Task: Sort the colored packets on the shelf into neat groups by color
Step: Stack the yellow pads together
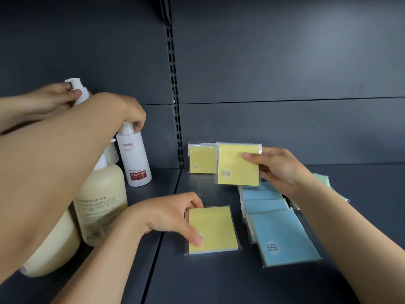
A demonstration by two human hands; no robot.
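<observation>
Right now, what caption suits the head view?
Each hand, left hand and right hand, holds a yellow packet beside blue packets.

A dark grey shelf (219,281) carries yellow packets (211,230), a row of overlapping blue packets (282,233) and green packets (321,179) at the right. Cream pump bottles (100,205) and a white conditioner bottle (137,159) stand at its left.
</observation>
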